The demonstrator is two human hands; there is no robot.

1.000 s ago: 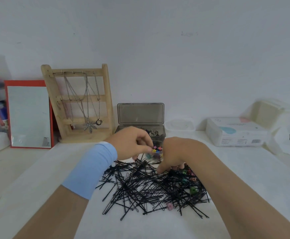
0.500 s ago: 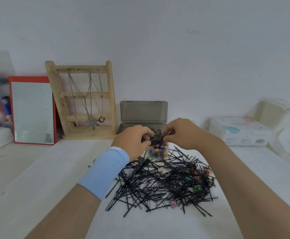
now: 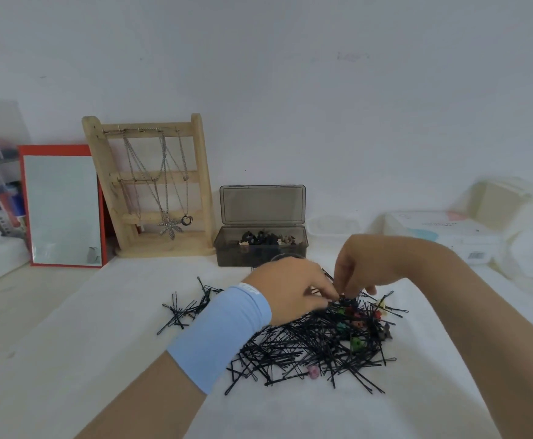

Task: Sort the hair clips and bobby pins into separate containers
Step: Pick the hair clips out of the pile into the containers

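Note:
A heap of black bobby pins (image 3: 303, 346) lies on the white table, with small coloured hair clips mixed in: a green one (image 3: 356, 343), a pink one (image 3: 312, 372) and a cream one (image 3: 381, 304). My left hand (image 3: 290, 289), in a blue wristband, reaches into the far side of the heap with bent fingers. Whatever is between its fingertips is hidden. My right hand (image 3: 363, 267) points down beside it and pinches a small dark clip (image 3: 349, 300). Just behind my left hand the rim of a small clear jar (image 3: 285, 256) shows. An open grey box (image 3: 260, 248) holds dark clips.
A wooden necklace stand (image 3: 151, 188) and a red-framed mirror (image 3: 61, 205) lean on the wall at the back left. A clear tub (image 3: 333, 224), a white packet (image 3: 439, 236) and a cream box (image 3: 506, 201) stand at the back right.
Both hands have come down from above the small jar to the far edge of the heap. The jar, plainly in view before, is now mostly hidden behind my left hand.

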